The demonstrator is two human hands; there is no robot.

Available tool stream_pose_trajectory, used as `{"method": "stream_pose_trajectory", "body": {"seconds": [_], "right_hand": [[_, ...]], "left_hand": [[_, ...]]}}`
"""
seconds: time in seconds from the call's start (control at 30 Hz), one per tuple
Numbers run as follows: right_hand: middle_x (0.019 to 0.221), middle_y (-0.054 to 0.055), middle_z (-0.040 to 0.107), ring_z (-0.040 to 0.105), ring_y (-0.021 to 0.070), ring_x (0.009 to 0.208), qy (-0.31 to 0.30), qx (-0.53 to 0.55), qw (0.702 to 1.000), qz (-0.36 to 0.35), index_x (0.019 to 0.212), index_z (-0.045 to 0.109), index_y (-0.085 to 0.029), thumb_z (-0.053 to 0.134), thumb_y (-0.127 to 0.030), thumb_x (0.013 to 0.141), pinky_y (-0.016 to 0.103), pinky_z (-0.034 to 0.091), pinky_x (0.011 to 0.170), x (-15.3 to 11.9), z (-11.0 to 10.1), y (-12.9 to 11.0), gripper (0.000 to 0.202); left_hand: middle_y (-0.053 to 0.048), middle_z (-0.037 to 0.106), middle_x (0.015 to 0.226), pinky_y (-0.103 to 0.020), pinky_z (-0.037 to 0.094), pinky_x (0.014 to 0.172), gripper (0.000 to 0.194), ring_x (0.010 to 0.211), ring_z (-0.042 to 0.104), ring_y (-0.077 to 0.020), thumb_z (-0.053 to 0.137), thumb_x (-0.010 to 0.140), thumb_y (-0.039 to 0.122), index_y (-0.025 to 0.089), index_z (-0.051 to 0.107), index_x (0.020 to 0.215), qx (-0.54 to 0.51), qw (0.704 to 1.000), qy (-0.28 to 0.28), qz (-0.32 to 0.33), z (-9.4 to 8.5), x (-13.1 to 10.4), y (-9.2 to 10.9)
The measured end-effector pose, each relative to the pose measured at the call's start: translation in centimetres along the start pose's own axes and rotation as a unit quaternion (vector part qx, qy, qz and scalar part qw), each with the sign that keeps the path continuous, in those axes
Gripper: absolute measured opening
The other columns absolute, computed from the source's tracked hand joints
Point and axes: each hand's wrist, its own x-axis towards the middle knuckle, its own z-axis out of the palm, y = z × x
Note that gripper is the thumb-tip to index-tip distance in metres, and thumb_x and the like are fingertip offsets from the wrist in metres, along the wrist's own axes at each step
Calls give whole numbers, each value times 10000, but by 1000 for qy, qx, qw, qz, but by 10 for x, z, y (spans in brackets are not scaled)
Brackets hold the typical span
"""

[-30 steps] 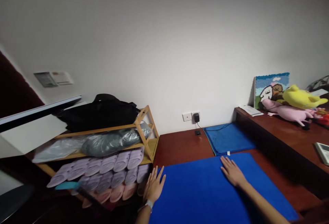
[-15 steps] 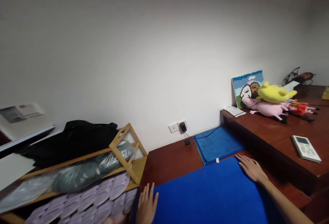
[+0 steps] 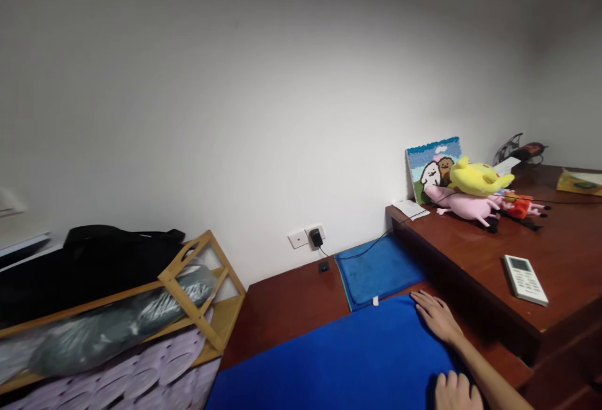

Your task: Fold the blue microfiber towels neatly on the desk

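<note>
A large smooth blue cloth (image 3: 329,360) lies spread over the reddish-brown wooden surface in front of me. My right hand (image 3: 437,317) rests flat on the cloth's far right corner, fingers stretched out and holding nothing. Just below it, at the bottom edge of the view, my left hand (image 3: 457,392) lies on the cloth's right part; only its fingers and knuckles show, slightly bent. Beyond the cloth's far edge is a folded blue towel (image 3: 383,269) with a small white tag.
A raised wooden desk (image 3: 475,272) on the right bears a white remote control (image 3: 525,279), plush toys (image 3: 477,178) and a dog picture (image 3: 435,168). A black plug (image 3: 315,237) sits in the wall socket. On the left stands a wooden rack (image 3: 221,310) with bagged items and lilac slippers (image 3: 141,378).
My left hand has moved from the cloth's left edge across to its right side, close to my right hand. My right hand stays at the far right corner. The view has turned slightly right.
</note>
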Motion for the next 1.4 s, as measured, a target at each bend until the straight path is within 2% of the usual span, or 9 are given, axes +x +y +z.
{"method": "stream_pose_trajectory", "body": {"seconds": [0.17, 0.33, 0.43, 0.63, 0.87, 1.0, 1.17, 1.27, 1.4], "right_hand": [[1436, 22, 675, 537, 286, 1428, 25, 62, 998, 5, 1283, 745, -334, 378, -576, 957, 548, 346, 1232, 0, -4, 5, 547], [1123, 84, 817, 724, 344, 1154, 67, 255, 961, 84, 933, 836, -272, 631, -669, 725, 476, 499, 1115, -2, -15, -5, 493], [1026, 119, 828, 757, 361, 1036, 86, 305, 940, 127, 909, 826, -233, 654, -645, 645, 474, 573, 981, -3, -19, -25, 518], [845, 109, 799, 740, 274, 774, 82, 356, 922, 130, 915, 788, -206, 632, -563, 636, 380, 582, 692, 10, -25, -97, 479], [689, 31, 705, 607, 162, 572, 12, 384, 920, 74, 1062, 758, -151, 619, -476, 688, 274, 445, 512, 47, -20, -226, 515], [719, 23, 730, 612, 157, 612, -42, 363, 931, 11, 1050, 768, -151, 617, -440, 744, 270, 463, 570, 69, 12, -317, 447], [958, 63, 805, 710, 221, 919, -114, 307, 942, -69, 908, 789, -193, 627, -376, 822, 321, 545, 825, 87, 85, -435, 260], [1013, 56, 796, 715, 223, 980, -175, 258, 944, -106, 928, 779, -218, 686, -349, 873, 350, 554, 914, 84, 136, -498, 170], [1177, 49, 728, 693, 209, 1036, -257, 183, 938, -144, 1116, 713, -203, 693, -427, 965, 415, 582, 933, 66, 198, -552, 271]], "left_hand": [[-115, 706, 769, -463, 532, 821, 108, 813, 641, -300, 698, 763, 285, 244, 743, 852, -16, 997, -31, -69, -11, -14, 5], [-121, 787, 925, -496, 536, 936, 214, 968, 705, -338, 699, 752, 273, 273, 775, 952, -112, 961, -49, -247, -26, -39, 11], [-91, 805, 948, -452, 543, 900, 241, 990, 723, -331, 698, 747, 266, 318, 771, 970, -145, 936, -33, -320, -48, -56, 7], [-30, 808, 860, -354, 553, 796, 237, 863, 755, -270, 722, 702, 223, 360, 756, 893, -190, 899, 18, -394, -107, -102, -11], [-24, 811, 796, -286, 556, 734, 46, 780, 761, -222, 693, 791, 324, 301, 720, 820, -271, 871, 115, -394, -193, -184, -50], [-29, 785, 733, -271, 535, 681, 210, 722, 751, -203, 621, 913, 435, 260, 658, 802, -339, 838, 190, -384, -261, -246, -81], [-3, 743, 704, -262, 511, 655, 373, 696, 762, -204, 609, 939, 584, 240, 615, 795, -360, 785, 248, -439, -329, -332, -124], [20, 685, 647, -265, 506, 629, 485, 654, 754, -210, 636, 868, 711, 240, 588, 761, -352, 744, 294, -486, -339, -382, -148], [0, 694, 622, -276, 516, 576, 610, 572, 711, -203, 608, 772, 850, 242, 589, 726, -340, 691, 319, -552, -317, -434, -177]]}}
